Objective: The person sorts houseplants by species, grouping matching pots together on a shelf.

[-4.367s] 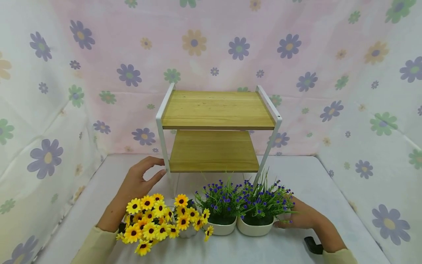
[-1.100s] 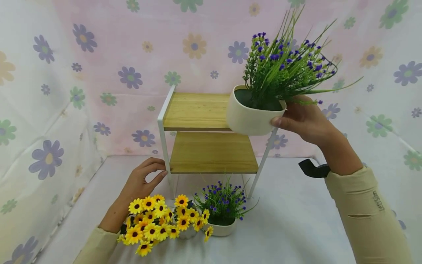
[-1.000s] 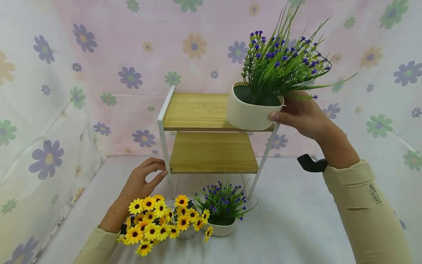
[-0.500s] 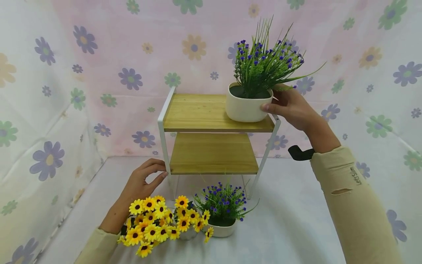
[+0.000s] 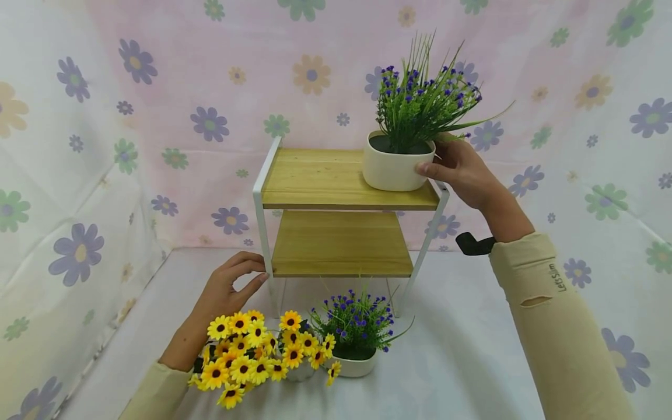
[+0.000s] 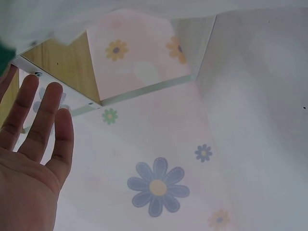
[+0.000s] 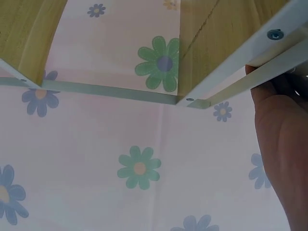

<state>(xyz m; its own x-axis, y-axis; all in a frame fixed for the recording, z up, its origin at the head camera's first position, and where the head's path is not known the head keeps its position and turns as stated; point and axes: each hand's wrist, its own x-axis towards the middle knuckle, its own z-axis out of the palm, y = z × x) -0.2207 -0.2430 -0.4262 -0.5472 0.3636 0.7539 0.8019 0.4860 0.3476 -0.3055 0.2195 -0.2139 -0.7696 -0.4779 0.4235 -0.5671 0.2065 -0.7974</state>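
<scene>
A right hand point(image 5: 462, 172) grips a white pot point(image 5: 396, 170) at the end of the top board point(image 5: 315, 178) of a small rack point(image 5: 268, 165).
The grip is narrow, with the thumb on the pot's front below the rim and the other fingers mostly hidden behind; the pot sits upright just left of the grip, over the board, and its purple flowers point(image 5: 412, 99) rise above the hand. Below and left of the grip lies the lower board point(image 5: 341, 245); farther down, a second pot point(image 5: 357, 366) stands on the white table point(image 5: 446, 361), just beside the yellow flowers point(image 5: 238, 368). Well down and left of the grip, the left hand point(image 5: 226, 286) holds nothing, fingers loosely apart, their tips at the rack's left front leg point(image 5: 263, 233).
</scene>
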